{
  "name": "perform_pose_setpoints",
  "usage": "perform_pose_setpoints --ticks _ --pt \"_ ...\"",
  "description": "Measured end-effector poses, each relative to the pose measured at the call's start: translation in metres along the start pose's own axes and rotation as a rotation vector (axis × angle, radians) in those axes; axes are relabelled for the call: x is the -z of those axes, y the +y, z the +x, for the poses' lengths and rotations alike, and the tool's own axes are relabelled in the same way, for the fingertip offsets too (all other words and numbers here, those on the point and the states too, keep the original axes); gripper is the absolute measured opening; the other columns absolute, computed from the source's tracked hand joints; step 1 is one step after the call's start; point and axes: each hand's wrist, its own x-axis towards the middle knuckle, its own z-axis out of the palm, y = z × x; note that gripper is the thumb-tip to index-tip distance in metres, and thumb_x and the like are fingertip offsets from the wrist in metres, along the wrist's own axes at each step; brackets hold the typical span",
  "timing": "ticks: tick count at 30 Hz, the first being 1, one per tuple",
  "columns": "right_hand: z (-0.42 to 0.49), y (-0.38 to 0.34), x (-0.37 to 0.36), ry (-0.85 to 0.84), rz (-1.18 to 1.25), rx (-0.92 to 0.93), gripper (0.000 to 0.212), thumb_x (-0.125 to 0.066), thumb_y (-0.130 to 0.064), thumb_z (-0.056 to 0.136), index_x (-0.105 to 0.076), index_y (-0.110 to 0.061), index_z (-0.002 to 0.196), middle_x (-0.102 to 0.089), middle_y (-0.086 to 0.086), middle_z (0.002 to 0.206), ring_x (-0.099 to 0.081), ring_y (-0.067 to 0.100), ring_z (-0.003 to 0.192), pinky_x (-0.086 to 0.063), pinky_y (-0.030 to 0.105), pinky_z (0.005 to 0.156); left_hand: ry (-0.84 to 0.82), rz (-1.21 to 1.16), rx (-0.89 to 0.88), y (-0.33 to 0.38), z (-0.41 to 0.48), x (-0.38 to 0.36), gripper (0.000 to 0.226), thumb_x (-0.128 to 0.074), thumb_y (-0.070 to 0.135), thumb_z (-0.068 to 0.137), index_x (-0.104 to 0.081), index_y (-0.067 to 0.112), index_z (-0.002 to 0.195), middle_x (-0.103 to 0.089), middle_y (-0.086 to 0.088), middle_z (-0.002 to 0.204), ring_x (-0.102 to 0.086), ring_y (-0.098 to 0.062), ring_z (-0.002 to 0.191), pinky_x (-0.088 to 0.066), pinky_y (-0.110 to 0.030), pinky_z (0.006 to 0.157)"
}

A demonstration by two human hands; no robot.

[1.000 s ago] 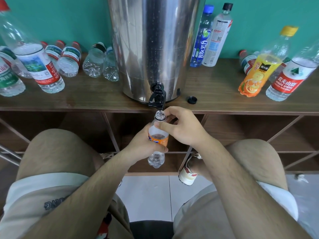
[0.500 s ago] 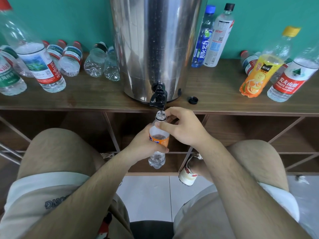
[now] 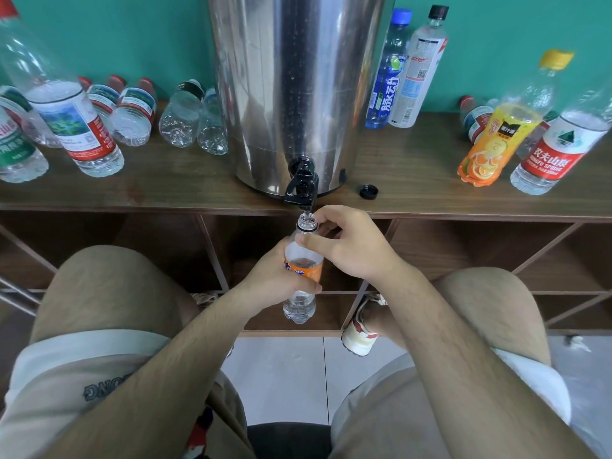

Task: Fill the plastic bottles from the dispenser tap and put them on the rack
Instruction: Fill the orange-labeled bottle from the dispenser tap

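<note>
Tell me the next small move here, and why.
Probably the right hand leaves the neck and works the black tap on the steel dispenser: the left hand holds the clear orange-labelled plastic bottle with its open mouth under the spout, and it looks only part full. Flow is unclear.
</note>
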Motion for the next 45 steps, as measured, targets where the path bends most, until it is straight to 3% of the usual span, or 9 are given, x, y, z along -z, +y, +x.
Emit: perform_pose_setpoints --ticks 4,18,26,32,37,45 --pt "0.000 0.000 0.000 -0.004 -0.002 0.000 0.021 -0.081 -0.033 0.090 -0.076 -0.014 0.098 -0.073 0.000 0.093 -0.068 0.016 0.089 -0.055 0.044 0.082 -0.005 0.003 -0.009 0.000 0.000 0.000 0.085 -0.091 0.010 0.072 -0.047 0.031 0.141 -0.061 0.007 0.125 -0.059 -0.015 0.116 -0.051 -0.030 0.094" --pt "0.002 0.008 -0.004 0.004 0.037 0.006 0.016 -0.082 -0.034 0.088 -0.075 -0.021 0.091 -0.072 -0.005 0.089 -0.067 0.013 0.086 -0.056 0.040 0.080 0.013 -0.003 0.013 -0.001 0.000 0.000 0.087 -0.092 0.007 0.070 -0.049 0.029 0.142 -0.063 0.003 0.127 -0.060 -0.019 0.120 -0.052 -0.043 0.106" --pt "0.002 0.011 -0.006 0.005 0.040 0.025 0.015 -0.082 -0.036 0.088 -0.074 -0.024 0.091 -0.072 -0.006 0.088 -0.067 0.011 0.084 -0.056 0.038 0.078 0.012 0.007 0.009 0.000 -0.001 0.000 0.087 -0.092 0.008 0.071 -0.048 0.030 0.143 -0.063 0.004 0.126 -0.060 -0.017 0.118 -0.052 -0.038 0.102" --pt "0.003 0.012 -0.006 0.008 0.060 0.043 0.010 -0.081 -0.037 0.088 -0.071 -0.036 0.089 -0.071 -0.006 0.090 -0.068 0.011 0.087 -0.055 0.035 0.079 0.023 -0.013 0.017 -0.001 0.000 0.001 0.083 -0.092 0.011 0.070 -0.050 0.028 0.140 -0.065 0.006 0.121 -0.062 -0.014 0.113 -0.054 -0.035 0.097" --pt "0.003 0.012 -0.006 0.010 0.058 0.072 0.013 -0.078 -0.043 0.087 -0.074 -0.034 0.096 -0.073 -0.008 0.093 -0.068 0.010 0.090 -0.056 0.033 0.081 0.040 0.005 0.002 -0.001 0.000 0.002 0.084 -0.093 0.011 0.070 -0.049 0.028 0.141 -0.065 0.006 0.124 -0.062 -0.015 0.116 -0.054 -0.037 0.100" --pt "0.003 0.010 -0.007 0.018 0.054 0.107 0.018 -0.080 -0.042 0.088 -0.065 -0.051 0.087 -0.071 -0.015 0.091 -0.068 0.007 0.091 -0.054 0.027 0.081 0.048 0.044 -0.015 0.001 -0.001 0.003 0.088 -0.092 0.010 0.070 -0.047 0.025 0.144 -0.064 0.002 0.129 -0.061 -0.019 0.121 -0.052 -0.048 0.107"
